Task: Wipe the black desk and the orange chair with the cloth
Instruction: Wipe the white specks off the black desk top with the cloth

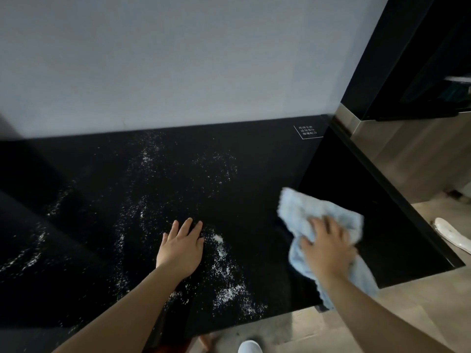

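The black desk (254,159) fills the middle of the view, with white powdery specks (224,253) scattered over its left and centre. My left hand (182,247) lies flat on the desk top, fingers straight, among the specks. My right hand (327,244) presses a crumpled light blue cloth (303,210) onto the desk near its right front corner; part of the cloth hangs over the front edge. A sliver of orange (173,349), maybe the chair, shows under the desk's front edge at the bottom.
A grey wall (178,59) stands behind the desk. A dark cabinet (407,59) rises at the right. Wooden floor (413,301) lies to the right and in front, with a white slipper (452,236) at right and a white shoe tip (249,347) at the bottom.
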